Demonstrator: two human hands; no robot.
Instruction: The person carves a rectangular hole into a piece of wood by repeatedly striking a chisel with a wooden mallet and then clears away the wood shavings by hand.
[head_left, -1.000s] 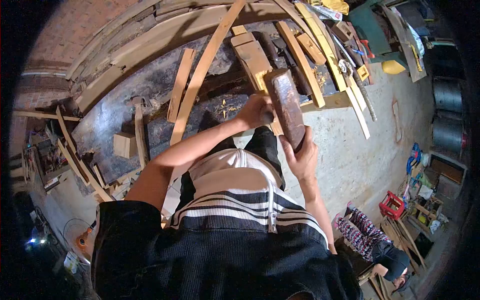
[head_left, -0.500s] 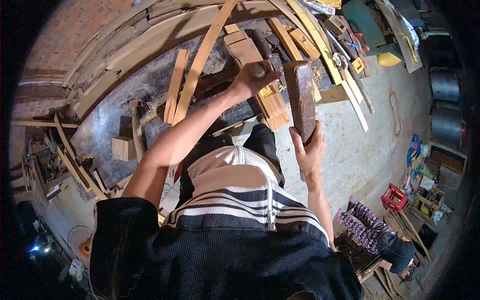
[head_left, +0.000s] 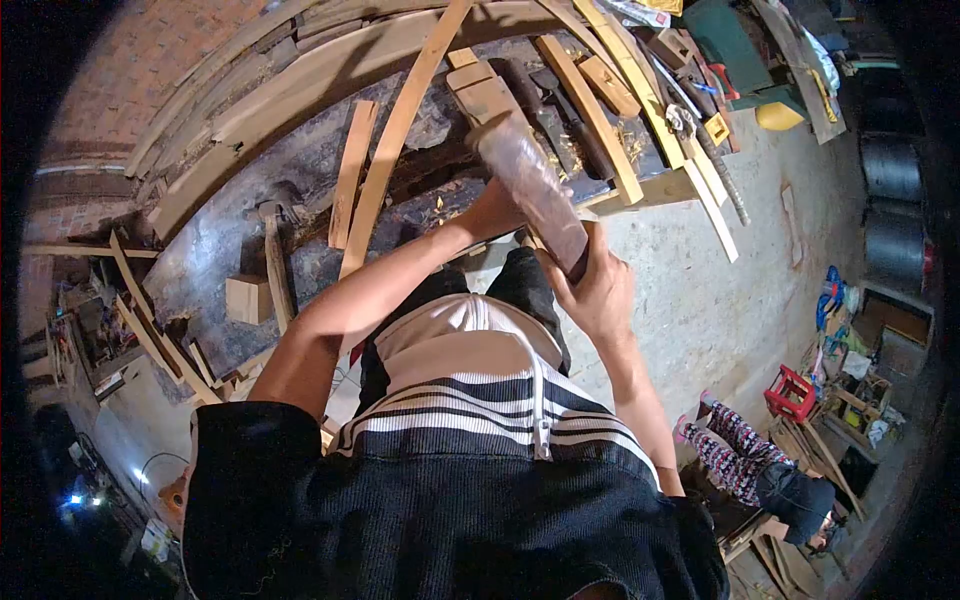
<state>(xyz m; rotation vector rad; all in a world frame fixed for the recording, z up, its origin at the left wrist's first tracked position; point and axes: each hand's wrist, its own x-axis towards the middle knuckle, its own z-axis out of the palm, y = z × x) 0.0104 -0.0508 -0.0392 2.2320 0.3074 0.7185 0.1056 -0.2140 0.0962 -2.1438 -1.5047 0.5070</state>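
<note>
The right hand (head_left: pixel 600 292) is nearest, raised in front of the striped shirt. Its fingers are wrapped tight round the lower end of a long reddish-brown wooden block (head_left: pixel 530 185). The block slants up and away from those fingers toward the bench, and its far end is smeared with motion blur.

Just beyond the right fingers, under the middle of the block, the left hand (head_left: pixel 492 212) reaches forward at the near edge of a dark, scarred wooden workbench (head_left: pixel 220 240). The block crosses in front of this hand, so I cannot tell whether its fingers are curled on anything or apart.

Past the left fingers a pale, thick wooden plank (head_left: pixel 487 98) lies on the bench, close behind the blurred tip of the block. Beside it, to the left of the left fingers, a long thin pale wooden slat (head_left: pixel 400 130) runs diagonally across the benchtop.

Further left, well apart from both hands, lie a hammer with a wooden handle (head_left: pixel 277 270) and a small pale wooden cube (head_left: pixel 246 298). Off to the right of the right fingers, low on the grey concrete floor (head_left: pixel 700 300), another person in patterned trousers (head_left: pixel 735 455) sits near a red plastic stool (head_left: pixel 790 395).
</note>
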